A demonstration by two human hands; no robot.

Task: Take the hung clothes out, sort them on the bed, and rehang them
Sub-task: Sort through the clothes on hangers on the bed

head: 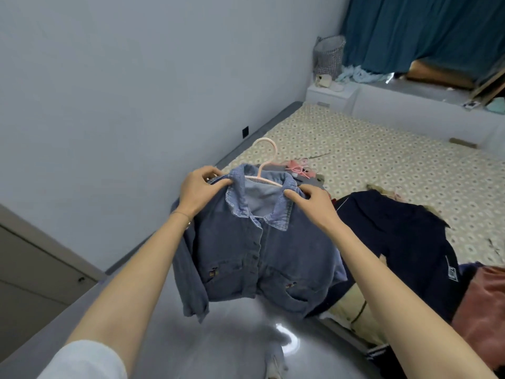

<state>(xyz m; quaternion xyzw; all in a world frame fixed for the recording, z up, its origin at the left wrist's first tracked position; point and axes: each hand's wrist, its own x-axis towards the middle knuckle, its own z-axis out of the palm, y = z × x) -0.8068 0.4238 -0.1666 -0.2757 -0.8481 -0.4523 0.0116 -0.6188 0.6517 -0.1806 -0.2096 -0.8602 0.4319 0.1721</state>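
**Between the two hands: a denim jacket square on its hanger**

Low in the frame, two bare forearms reach up toward the centre. A denim jacket (246, 258) hangs in the air between them, with its buttoned front facing the camera and its hem and sleeves dangling free.

At the shoulder line, the left hand (200, 187) curls its fingers round the jacket's left shoulder just beside the collar. The right hand (308, 199) pinches the right end of the collar between thumb and fingers. Both hands are grasping cloth and sit about level, so neither is clearly nearer.

A pink hanger (262, 180) sits inside the neck. Its bar, the long axis, runs left to right across the frame from one hand to the other and dips slightly to the right. Its hook rises from the midpoint, up and away from the camera, and touches nothing.

I judge this to be the step of settling the jacket on the hanger before rehanging. The next move likely depends on that free hook. It is equally distant from both hands, so either could let go of the cloth to take it.

Beyond the jacket, the patterned bed (382, 160) stretches toward the upper right. On it are a navy garment (396, 228) just right of the jacket, a pink garment (486, 296) at the right edge, and loose pink hangers (299, 168) behind the collar. Farthest off, at the upper right, are a checked basket (329, 54) and a teal curtain (410, 28).
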